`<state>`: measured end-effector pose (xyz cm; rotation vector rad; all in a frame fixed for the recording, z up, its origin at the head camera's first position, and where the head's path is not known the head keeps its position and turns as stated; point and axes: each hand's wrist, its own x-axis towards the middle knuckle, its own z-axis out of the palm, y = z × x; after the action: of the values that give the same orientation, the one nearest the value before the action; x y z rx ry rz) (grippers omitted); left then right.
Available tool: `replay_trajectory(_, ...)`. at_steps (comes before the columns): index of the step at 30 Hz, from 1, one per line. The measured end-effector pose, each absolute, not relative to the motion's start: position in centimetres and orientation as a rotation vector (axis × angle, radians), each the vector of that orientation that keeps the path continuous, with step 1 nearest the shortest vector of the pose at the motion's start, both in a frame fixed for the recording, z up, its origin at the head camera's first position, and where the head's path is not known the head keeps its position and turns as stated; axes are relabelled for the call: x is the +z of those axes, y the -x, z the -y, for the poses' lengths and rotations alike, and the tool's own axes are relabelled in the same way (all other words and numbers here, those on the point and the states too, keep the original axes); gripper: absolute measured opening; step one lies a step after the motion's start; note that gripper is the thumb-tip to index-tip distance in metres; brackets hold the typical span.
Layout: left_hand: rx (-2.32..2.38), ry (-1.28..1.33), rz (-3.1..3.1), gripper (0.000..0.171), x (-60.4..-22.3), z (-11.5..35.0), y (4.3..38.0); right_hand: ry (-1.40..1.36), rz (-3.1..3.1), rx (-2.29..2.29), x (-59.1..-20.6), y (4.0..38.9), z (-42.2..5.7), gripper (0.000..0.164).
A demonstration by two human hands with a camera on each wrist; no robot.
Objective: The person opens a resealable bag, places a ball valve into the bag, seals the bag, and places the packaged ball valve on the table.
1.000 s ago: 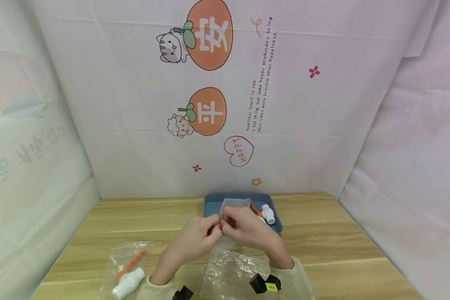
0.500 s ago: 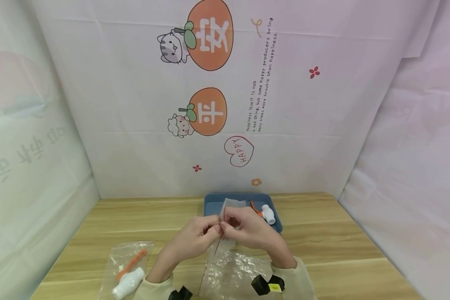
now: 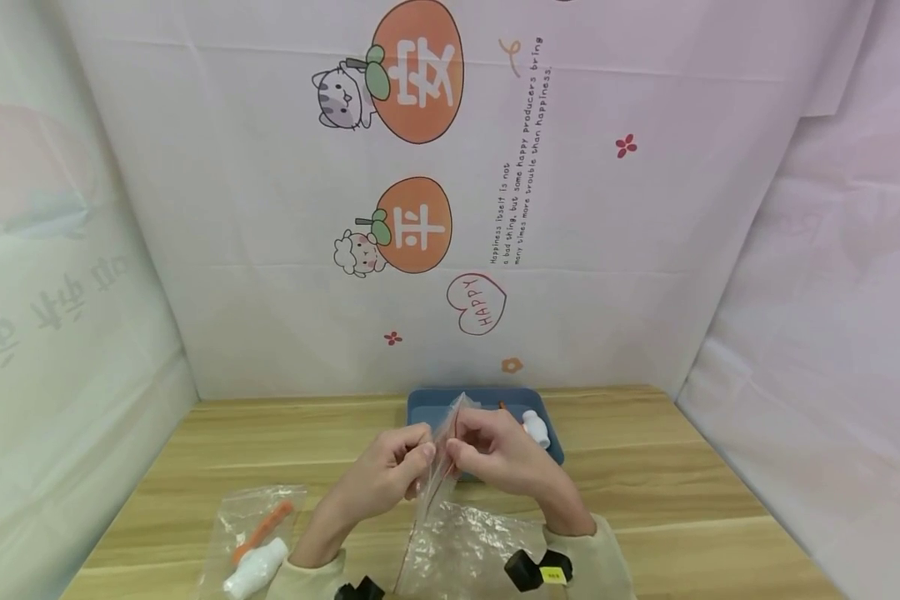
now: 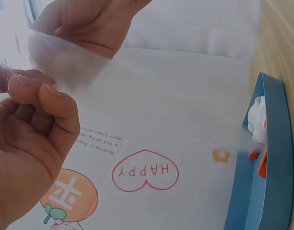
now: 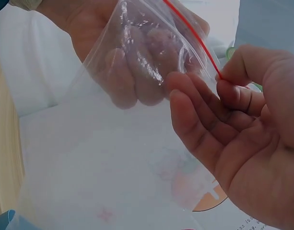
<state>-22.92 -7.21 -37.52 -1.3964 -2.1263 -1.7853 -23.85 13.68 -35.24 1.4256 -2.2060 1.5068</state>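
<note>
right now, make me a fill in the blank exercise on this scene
The left hand and right hand hold a clear bag whose seal strip is ____.
The tray at the far edge of the table is ____.
The slim piece by the bagged white part is ____.
The word inside the heart on the backdrop is ____.
Missing words: red; blue; orange; HAPPY.

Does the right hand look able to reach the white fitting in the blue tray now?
Probably yes: the white fitting in the blue tray lies just past the right hand with nothing visible between, but that hand would first need to release the plastic bag.
</note>
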Motion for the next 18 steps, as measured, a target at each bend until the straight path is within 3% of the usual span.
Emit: replay_trajectory(18,-1.393,1.221,2.375,0.029,-37.45,8.00,23.14,-0.912,2.331,1.408,-34.93,24.12,-13.65,0.019)
